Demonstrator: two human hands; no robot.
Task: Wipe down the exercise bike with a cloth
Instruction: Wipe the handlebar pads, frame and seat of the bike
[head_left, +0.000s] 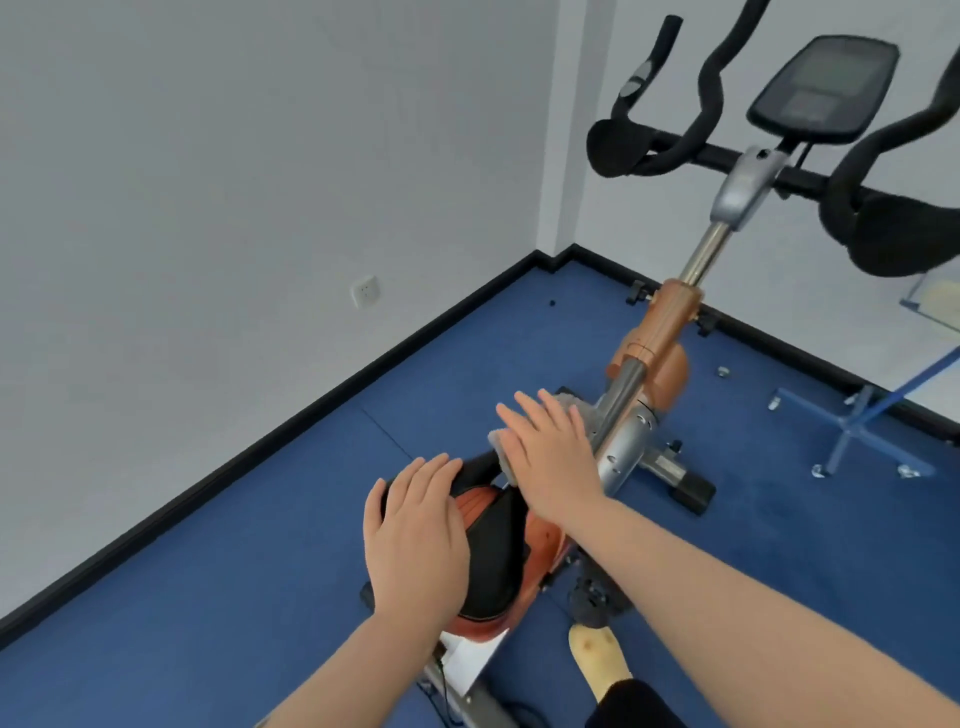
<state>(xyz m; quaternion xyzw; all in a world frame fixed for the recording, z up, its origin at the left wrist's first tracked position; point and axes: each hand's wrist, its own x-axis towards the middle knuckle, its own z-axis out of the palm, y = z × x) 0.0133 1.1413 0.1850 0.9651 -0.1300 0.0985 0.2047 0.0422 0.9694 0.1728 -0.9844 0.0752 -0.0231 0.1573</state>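
floor (260, 597): blue carpet | walls (208, 156): white | baseboard (311, 405): black

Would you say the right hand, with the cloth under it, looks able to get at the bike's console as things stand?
Probably yes: the right hand presses the cloth low by the saddle, and nothing shows between it and the console, though that is up beyond the handlebars.

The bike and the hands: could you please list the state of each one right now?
Saddle: left hand resting flat on it.
Cloth: pressed under the right hand's straight fingers, at the saddle's front.
Left hand: open.
Right hand: open.
Screen: dark.
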